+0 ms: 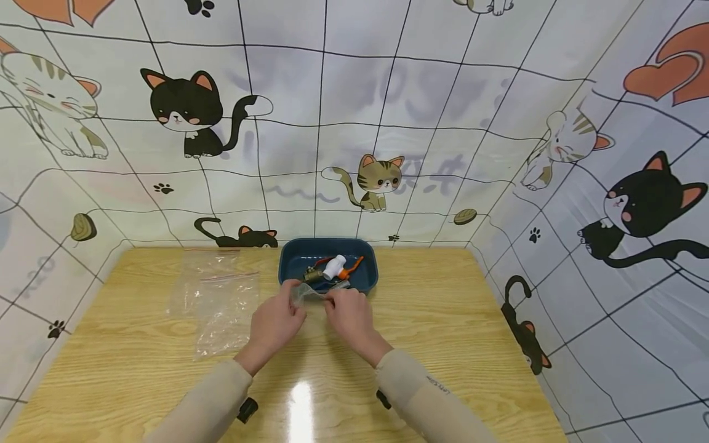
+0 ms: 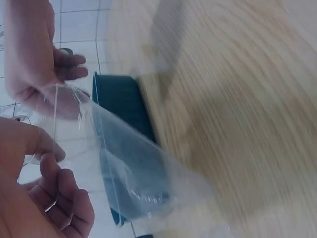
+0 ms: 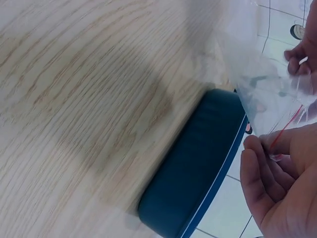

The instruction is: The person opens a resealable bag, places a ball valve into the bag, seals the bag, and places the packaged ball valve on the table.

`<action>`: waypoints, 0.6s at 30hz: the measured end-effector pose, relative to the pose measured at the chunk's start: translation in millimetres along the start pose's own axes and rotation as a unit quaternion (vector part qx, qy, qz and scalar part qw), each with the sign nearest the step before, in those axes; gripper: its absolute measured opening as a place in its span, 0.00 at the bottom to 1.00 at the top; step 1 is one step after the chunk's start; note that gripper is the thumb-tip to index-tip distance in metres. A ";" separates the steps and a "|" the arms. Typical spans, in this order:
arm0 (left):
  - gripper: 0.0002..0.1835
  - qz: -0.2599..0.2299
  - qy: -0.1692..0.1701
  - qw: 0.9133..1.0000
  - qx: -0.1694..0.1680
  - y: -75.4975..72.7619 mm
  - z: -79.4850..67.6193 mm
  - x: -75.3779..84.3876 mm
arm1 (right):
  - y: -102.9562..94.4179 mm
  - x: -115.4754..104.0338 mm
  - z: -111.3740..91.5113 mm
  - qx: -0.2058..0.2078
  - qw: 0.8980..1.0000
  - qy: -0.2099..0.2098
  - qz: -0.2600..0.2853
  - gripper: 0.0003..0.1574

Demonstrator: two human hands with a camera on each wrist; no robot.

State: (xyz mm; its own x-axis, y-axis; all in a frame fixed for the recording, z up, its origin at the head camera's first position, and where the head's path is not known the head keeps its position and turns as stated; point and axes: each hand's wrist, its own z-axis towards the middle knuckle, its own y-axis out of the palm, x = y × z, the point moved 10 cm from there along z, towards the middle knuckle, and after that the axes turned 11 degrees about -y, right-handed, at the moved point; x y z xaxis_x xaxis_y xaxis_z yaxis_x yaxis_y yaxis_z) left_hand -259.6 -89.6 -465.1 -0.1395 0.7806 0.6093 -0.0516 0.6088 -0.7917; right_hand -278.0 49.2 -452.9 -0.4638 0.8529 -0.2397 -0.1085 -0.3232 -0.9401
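Note:
A clear zip bag (image 1: 306, 294) is stretched between my two hands at the near side of a dark blue plastic bin (image 1: 284, 264). My left hand (image 1: 277, 317) pinches one side of its mouth. The thumb and fingers of my right hand (image 1: 350, 315) pinch the other side, where a red seal strip shows in the right wrist view. In the left wrist view the bag's body (image 2: 138, 173) hangs down and looks empty. Inside the bin lie a white plastic valve (image 1: 334, 267) beside an orange handle (image 1: 351, 268), and a brass-coloured fitting (image 1: 312, 275).
Two more clear zip bags, one nearer (image 1: 226, 320) and one farther back (image 1: 185, 286), lie flat and overlapping on the wooden table (image 1: 443, 332), left of the bin. Behind the table and at its sides hang white cloth walls (image 1: 310, 147) printed with cats.

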 end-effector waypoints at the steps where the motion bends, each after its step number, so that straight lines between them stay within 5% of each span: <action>1: 0.27 0.010 0.005 1.000 0.007 -3.1 -0.7 -0.6 | 0.3 1.9 -0.1 -0.004 1.000 0.004 -0.003 0.09; 6: 0.22 0.046 0.051 0.997 0.043 -12.4 -5.2 3.1 | 4.1 6.2 -0.9 -0.027 1.000 0.010 -0.001 0.12; 13: 0.18 0.092 0.118 0.981 0.123 -23.3 -13.2 12.9 | 12.1 0.9 -1.3 -0.066 0.998 0.004 0.001 0.10; 18: 0.16 0.078 0.111 0.985 0.106 -26.1 -13.9 15.7 | 12.4 -3.0 -0.3 -0.069 0.997 -0.010 0.012 0.12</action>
State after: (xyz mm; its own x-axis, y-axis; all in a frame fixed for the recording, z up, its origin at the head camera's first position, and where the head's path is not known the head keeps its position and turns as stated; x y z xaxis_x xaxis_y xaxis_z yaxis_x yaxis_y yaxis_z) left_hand -246.7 -91.3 -434.2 0.0558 0.8887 0.4550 -0.2557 0.4532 -0.8539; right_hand -277.7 42.7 -463.9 -0.4827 0.8368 -0.2585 0.0245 -0.2822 -0.9590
